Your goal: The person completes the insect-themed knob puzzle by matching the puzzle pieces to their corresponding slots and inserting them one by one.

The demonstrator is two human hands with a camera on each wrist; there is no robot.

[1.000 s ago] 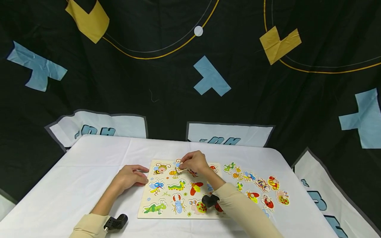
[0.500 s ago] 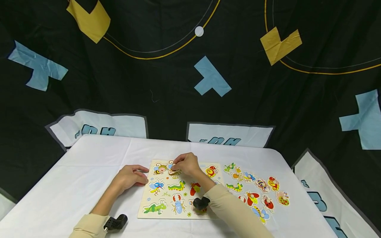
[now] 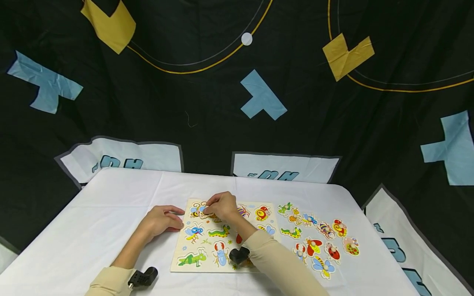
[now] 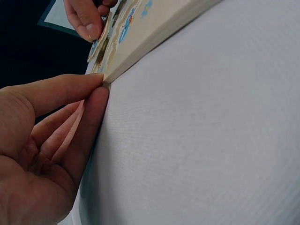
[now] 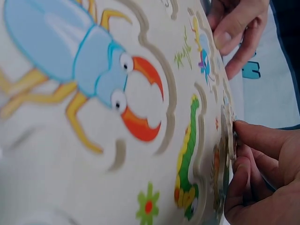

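Observation:
A wooden puzzle board (image 3: 207,267) with printed insects in cut-out recesses lies flat on the table. At its left edge my left hand (image 3: 159,220) pinches the rim between thumb and fingertip, as the left wrist view shows. My right hand (image 3: 224,207) is over the upper left of the board and holds a thin wooden puzzle piece (image 5: 232,140) by its edge. The piece overlaps the bee recess; the fingers hide much of its picture. A green caterpillar recess (image 3: 219,231) and a blue beetle recess (image 5: 93,61) are nearby.
Several loose insect pieces lie right of the board, among them a red ladybird piece (image 3: 333,250), a caterpillar piece (image 3: 291,233) and a blue-winged bee piece (image 3: 323,266). White cloth covers the table (image 3: 111,201). A black curtain (image 3: 207,111) hangs behind it.
My right hand has moved left along the board's top row with the piece, from the second column to the bee recess at the upper left. My left hand has stayed at the edge.

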